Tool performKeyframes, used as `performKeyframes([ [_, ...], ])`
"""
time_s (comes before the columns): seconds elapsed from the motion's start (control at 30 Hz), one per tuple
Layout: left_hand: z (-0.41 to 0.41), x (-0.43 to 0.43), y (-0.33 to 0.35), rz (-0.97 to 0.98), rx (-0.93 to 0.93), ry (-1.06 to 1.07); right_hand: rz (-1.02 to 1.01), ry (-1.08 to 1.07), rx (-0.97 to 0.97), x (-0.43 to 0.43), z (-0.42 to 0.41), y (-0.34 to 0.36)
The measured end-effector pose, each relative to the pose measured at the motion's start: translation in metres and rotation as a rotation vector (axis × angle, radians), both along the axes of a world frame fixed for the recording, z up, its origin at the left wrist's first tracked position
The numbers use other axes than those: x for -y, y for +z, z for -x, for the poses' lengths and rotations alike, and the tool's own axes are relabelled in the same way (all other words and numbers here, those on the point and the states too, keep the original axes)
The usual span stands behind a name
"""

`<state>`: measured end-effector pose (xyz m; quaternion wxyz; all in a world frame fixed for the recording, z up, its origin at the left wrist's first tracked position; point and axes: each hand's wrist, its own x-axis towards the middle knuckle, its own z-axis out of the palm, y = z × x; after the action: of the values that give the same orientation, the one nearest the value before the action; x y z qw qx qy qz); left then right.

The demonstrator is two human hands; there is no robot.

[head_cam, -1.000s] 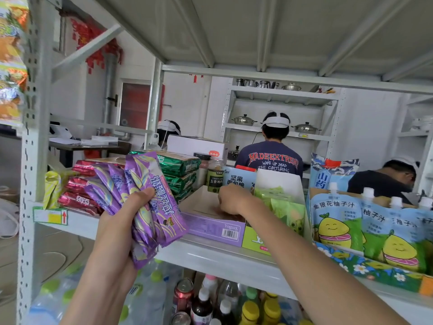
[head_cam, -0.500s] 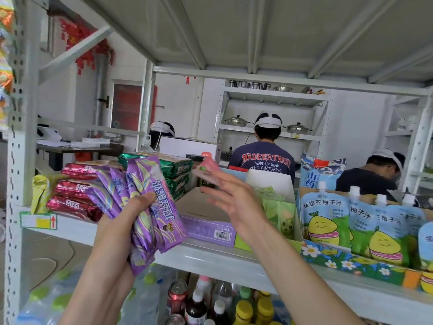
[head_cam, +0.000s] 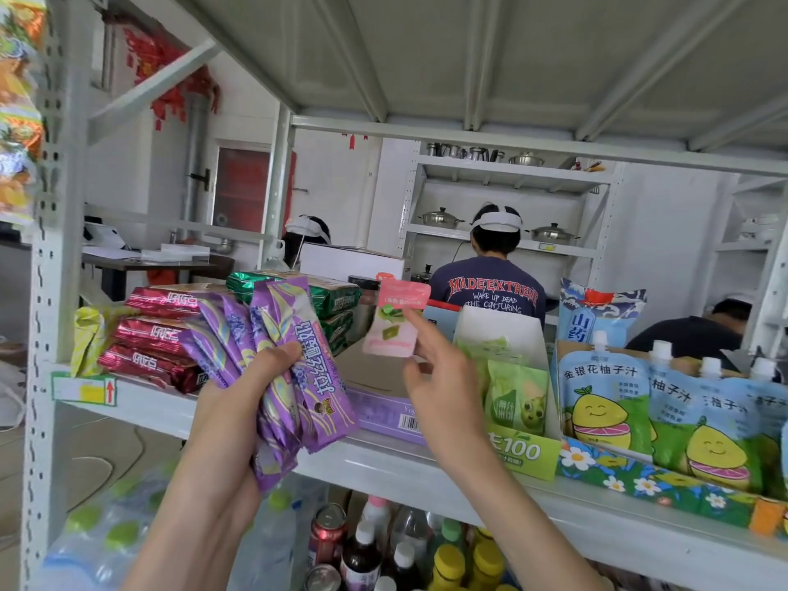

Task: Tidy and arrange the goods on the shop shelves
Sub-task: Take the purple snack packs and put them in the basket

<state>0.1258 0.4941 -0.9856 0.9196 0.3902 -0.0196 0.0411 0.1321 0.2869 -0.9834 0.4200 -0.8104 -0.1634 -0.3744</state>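
My left hand (head_cam: 239, 398) grips a fanned bundle of several purple snack packets (head_cam: 281, 360) in front of the grey metal shelf (head_cam: 383, 467). My right hand (head_cam: 443, 377) pinches a small pink and white pouch (head_cam: 390, 324) between its fingertips, held up above the low purple carton (head_cam: 383, 413) on the shelf. Red packets (head_cam: 149, 334) are stacked at the shelf's left, green packets (head_cam: 337, 296) behind my left hand.
A green display box (head_cam: 518, 398) of green sachets and a flowered tray of yellow-fruit juice pouches (head_cam: 605, 403) fill the shelf's right. Bottles and cans (head_cam: 362, 552) stand on the level below. A shelf post (head_cam: 55, 292) rises at left. People work behind the shelf.
My right hand came up out of the purple carton and now holds a pink pouch raised above it. The left hand keeps the purple packets in about the same place.
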Motion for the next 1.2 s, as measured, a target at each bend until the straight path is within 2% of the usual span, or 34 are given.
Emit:
performKeyframes([
  [0.03,0.019,0.023,0.005,0.02,-0.051,-0.061,-0.057,-0.033,0.044,0.001,-0.002,0.001],
  [0.07,0.014,0.022,-0.009,0.234,-0.057,-0.119,-0.107,-0.042,0.094,0.003,-0.006,0.003],
  [0.13,0.026,0.028,0.003,0.318,-0.034,-0.158,-0.187,-0.026,0.148,0.006,-0.013,0.006],
  [0.2,0.022,0.032,0.023,0.226,-0.041,0.05,-0.187,-0.083,0.152,0.008,-0.019,0.007],
  [0.23,0.025,0.03,0.027,0.236,0.047,0.154,-0.149,-0.126,0.146,0.009,-0.024,0.008],
  [0.27,0.023,0.027,0.032,0.068,0.016,0.291,-0.09,-0.177,0.126,0.009,-0.028,0.011],
  [0.33,0.022,0.038,0.053,0.19,-0.107,0.402,0.157,-0.315,0.065,0.011,-0.037,0.022],
  [0.37,0.031,0.053,0.066,0.27,-0.188,0.398,0.345,-0.406,0.03,0.011,-0.045,0.031],
  [0.4,0.031,0.058,0.069,0.349,-0.156,0.357,0.54,-0.492,-0.013,0.009,-0.051,0.041],
  [0.43,0.028,0.062,0.068,0.424,-0.224,0.339,0.68,-0.543,-0.06,0.006,-0.056,0.05],
  [0.47,0.026,0.065,0.07,0.478,-0.212,0.309,0.753,-0.556,-0.118,0.003,-0.061,0.057],
  [0.5,0.028,0.066,0.073,0.568,-0.224,0.289,0.781,-0.543,-0.183,0.0,-0.065,0.063],
  [0.53,0.03,0.066,0.071,0.561,-0.188,0.303,0.786,-0.529,-0.214,0.0,-0.065,0.064],
  [0.6,0.025,0.062,0.07,0.596,-0.133,0.325,0.684,-0.508,-0.069,0.007,-0.059,0.054],
  [0.7,0.023,0.048,0.067,0.308,-0.013,0.333,0.374,-0.407,0.315,0.023,-0.015,0.018],
  [0.8,0.024,0.031,0.044,-0.516,0.08,0.347,0.235,-0.339,0.471,0.038,0.033,-0.018],
  [0.83,0.017,0.033,0.029,-0.657,0.207,0.452,0.227,-0.334,0.499,0.042,0.043,-0.025],
  [0.87,0.038,0.041,0.035,-0.62,0.391,0.504,0.225,-0.329,0.509,0.044,0.049,-0.029],
  [0.93,0.036,0.055,0.047,-0.69,0.579,0.637,0.191,-0.316,0.483,0.049,0.051,-0.031],
  [0.97,0.031,0.068,0.057,-0.789,0.635,0.677,0.155,-0.313,0.451,0.052,0.048,-0.03],
  [1.07,-0.001,0.086,0.08,-1.254,0.758,0.696,-0.005,-0.279,0.335,0.061,0.034,-0.013],
  [1.17,-0.026,0.093,0.085,-1.878,0.843,0.645,-0.174,-0.254,0.288,0.066,0.024,0.012],
  [1.2,-0.032,0.091,0.086,-2.024,0.865,0.604,-0.22,-0.239,0.271,0.068,0.022,0.02],
])
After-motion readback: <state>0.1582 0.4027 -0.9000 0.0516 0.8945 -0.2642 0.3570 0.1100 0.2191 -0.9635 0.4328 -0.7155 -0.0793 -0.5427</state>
